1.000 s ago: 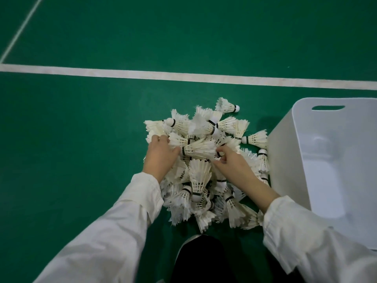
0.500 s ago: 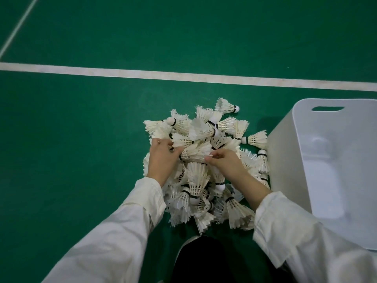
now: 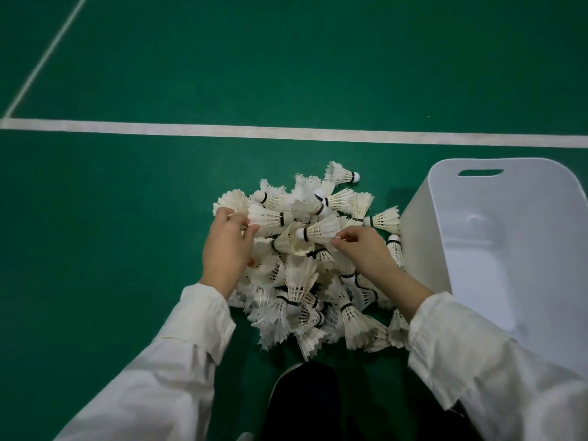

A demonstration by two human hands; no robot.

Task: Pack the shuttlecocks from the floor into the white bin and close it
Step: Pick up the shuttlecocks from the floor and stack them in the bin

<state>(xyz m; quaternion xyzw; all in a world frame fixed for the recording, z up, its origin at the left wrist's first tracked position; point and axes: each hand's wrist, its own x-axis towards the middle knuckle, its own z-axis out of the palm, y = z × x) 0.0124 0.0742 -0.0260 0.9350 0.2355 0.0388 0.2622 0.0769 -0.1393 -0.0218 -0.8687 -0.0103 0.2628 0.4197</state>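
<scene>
Both knuckles-up over shuttlecock pile [image 3: 299,281]: left hand [image 3: 226,249] pinching feathers [image 3: 237,203] at ten o'clock, right hand [image 3: 364,251] pinching top shuttlecock [image 3: 318,232] by its skirt.

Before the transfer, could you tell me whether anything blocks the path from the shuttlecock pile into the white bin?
Nothing visible does. The white bin stands open just right of the pile, with no lid over its mouth; the right hand pinches a shuttlecock on top.
</scene>
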